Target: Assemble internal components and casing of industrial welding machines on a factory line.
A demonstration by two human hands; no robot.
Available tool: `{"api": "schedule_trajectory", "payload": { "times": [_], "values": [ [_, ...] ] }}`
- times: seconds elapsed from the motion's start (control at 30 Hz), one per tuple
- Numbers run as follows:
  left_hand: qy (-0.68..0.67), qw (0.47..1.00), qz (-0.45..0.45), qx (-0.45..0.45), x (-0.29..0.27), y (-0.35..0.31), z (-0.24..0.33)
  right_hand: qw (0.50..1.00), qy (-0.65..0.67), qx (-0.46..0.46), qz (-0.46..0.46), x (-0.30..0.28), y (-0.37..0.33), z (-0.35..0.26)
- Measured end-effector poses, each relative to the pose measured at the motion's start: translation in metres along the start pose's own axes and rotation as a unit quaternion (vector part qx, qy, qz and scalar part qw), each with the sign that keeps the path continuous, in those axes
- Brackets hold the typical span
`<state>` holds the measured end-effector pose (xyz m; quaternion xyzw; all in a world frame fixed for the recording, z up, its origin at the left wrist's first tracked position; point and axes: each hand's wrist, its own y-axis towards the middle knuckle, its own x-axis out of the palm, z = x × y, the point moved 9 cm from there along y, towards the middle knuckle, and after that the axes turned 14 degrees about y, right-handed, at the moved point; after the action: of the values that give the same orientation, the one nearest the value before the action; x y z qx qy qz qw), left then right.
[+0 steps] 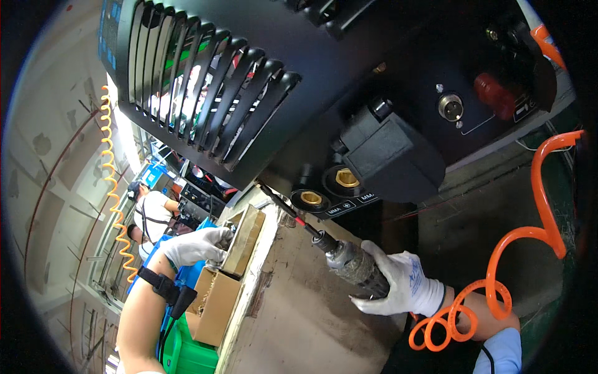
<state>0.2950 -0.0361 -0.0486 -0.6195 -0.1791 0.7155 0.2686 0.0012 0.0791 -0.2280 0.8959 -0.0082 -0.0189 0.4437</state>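
In my white-gloved right hand [405, 283] is a grey power screwdriver [356, 267], gripped round its barrel. Its long dark bit with a red band points up and left, and the tip is at the lower edge of a black machine housing [311, 87]; whether it touches a screw I cannot tell. My gloved left hand [198, 245] reaches to a small open tray [244, 240], fingers curled at its inner side. What those fingers hold is hidden. On the housing's panel are two brass sockets [310, 198], a black block-shaped part [395, 153] and a round metal connector [450, 107].
An orange coiled hose [498, 249] loops past my right forearm. Below the tray stand a cardboard box [215, 305] with small metal pieces and a green bin [187, 352]. Another person [154, 215] is at work farther back, near a second orange coiled hose [112, 187].
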Motion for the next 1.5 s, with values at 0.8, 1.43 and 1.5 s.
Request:
{"api": "schedule_trajectory", "payload": {
  "times": [0.8,1.43,1.5],
  "values": [
    [-0.028,0.998,0.040,0.048,0.002,0.000,0.010,0.997,-0.033,-0.056,0.043,-0.008,0.014,0.003],
    [0.026,0.987,0.118,0.106,-0.001,-0.013,0.021,0.846,0.039,0.531,-0.022,-0.082,-0.181,-0.026],
    [-0.004,0.995,0.092,0.048,0.003,-0.008,0.006,0.741,0.204,0.633,0.088,-0.091,-0.207,-0.047]
  ]
}}
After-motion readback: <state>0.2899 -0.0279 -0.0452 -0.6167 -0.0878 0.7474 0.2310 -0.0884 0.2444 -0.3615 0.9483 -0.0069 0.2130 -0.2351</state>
